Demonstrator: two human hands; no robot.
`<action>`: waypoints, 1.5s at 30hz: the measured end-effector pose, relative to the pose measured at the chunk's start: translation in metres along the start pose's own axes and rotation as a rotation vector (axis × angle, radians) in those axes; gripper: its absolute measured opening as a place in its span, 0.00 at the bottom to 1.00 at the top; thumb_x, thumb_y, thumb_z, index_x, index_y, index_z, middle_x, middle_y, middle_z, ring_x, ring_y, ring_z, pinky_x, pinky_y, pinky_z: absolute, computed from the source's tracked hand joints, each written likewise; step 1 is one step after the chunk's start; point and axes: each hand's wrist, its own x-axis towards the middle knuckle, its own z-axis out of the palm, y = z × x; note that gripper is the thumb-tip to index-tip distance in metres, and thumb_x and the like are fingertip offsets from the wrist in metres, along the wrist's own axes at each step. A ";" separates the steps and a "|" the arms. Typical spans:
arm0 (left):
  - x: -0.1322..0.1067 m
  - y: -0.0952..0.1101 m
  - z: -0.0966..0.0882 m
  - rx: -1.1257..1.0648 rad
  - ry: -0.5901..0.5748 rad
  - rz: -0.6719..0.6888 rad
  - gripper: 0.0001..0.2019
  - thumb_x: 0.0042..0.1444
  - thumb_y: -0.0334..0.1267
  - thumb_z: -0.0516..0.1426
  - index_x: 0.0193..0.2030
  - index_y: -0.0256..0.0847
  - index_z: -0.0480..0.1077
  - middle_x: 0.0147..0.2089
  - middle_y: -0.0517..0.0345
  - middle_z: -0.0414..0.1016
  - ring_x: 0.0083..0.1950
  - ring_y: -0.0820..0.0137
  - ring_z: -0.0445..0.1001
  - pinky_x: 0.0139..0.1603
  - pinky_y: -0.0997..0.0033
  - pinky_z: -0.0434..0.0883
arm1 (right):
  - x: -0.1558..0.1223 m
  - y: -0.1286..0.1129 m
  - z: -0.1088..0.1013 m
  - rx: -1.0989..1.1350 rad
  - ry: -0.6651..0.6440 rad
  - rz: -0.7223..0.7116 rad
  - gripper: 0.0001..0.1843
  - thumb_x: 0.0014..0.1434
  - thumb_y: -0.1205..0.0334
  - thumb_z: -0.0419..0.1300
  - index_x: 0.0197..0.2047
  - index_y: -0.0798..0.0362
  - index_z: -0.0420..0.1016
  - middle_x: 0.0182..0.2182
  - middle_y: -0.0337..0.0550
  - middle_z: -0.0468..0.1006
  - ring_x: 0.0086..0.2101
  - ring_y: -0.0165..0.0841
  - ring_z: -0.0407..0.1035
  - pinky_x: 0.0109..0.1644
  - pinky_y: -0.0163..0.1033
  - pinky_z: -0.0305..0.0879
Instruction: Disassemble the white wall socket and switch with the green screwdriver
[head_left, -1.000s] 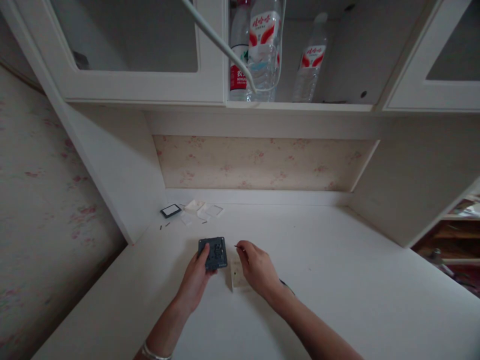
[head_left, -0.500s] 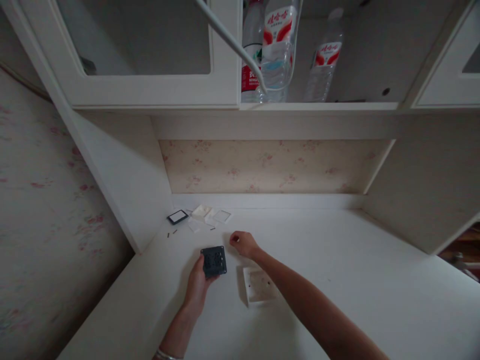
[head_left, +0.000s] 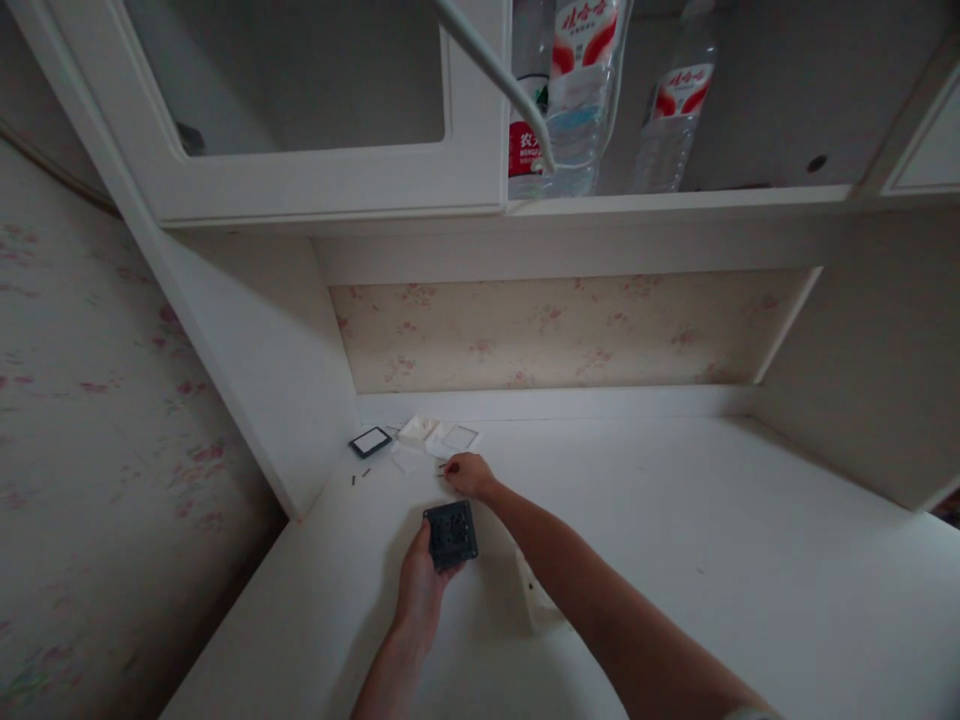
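Note:
My left hand [head_left: 421, 590] grips a dark square wall socket [head_left: 451, 536] by its left and lower edges, holding its face upward above the white desk. Just beyond it, my right hand [head_left: 469, 474] is pinched closed, and a thin dark screw [head_left: 440, 475] sticks out at the fingertips. Another small screw [head_left: 442, 465] lies right by those fingers. Under my right forearm sits a white mounting box [head_left: 537, 600], mostly hidden by the arm.
Toward the back left lie a black-framed plate [head_left: 370, 441], a white plastic piece [head_left: 418, 430], a clear frame [head_left: 460, 438] and two loose screws [head_left: 366, 473]. Overhead, a cabinet shelf [head_left: 675, 200] holds plastic bottles [head_left: 679, 100], and a white cable [head_left: 502, 80] hangs down in front.
My right hand has moved away from me and slightly left, to the small screw near the clear frame. The view has shifted left. My left hand still holds the socket.

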 end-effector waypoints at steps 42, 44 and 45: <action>0.088 -0.003 0.090 0.782 -0.002 0.226 0.09 0.61 0.37 0.57 0.44 0.34 0.70 0.42 0.54 0.74 0.37 0.71 0.75 0.37 0.67 0.75 | -0.274 0.065 -0.089 -0.311 -0.125 -0.132 0.13 0.63 0.60 0.51 0.35 0.49 0.76 0.33 0.45 0.82 0.35 0.37 0.77 0.37 0.34 0.65; 0.101 -0.002 0.099 0.806 0.027 0.204 0.12 0.62 0.39 0.56 0.49 0.35 0.68 0.46 0.53 0.73 0.41 0.69 0.75 0.40 0.64 0.75 | -0.274 0.063 -0.086 -0.277 -0.112 -0.139 0.13 0.63 0.61 0.51 0.34 0.49 0.76 0.33 0.43 0.82 0.34 0.36 0.77 0.36 0.33 0.64; 0.107 -0.002 0.103 0.824 0.041 0.194 0.13 0.62 0.40 0.56 0.50 0.36 0.68 0.48 0.52 0.72 0.42 0.68 0.74 0.41 0.64 0.75 | -0.274 0.061 -0.085 -0.266 -0.109 -0.144 0.13 0.63 0.61 0.50 0.34 0.49 0.76 0.33 0.42 0.82 0.34 0.35 0.77 0.36 0.32 0.64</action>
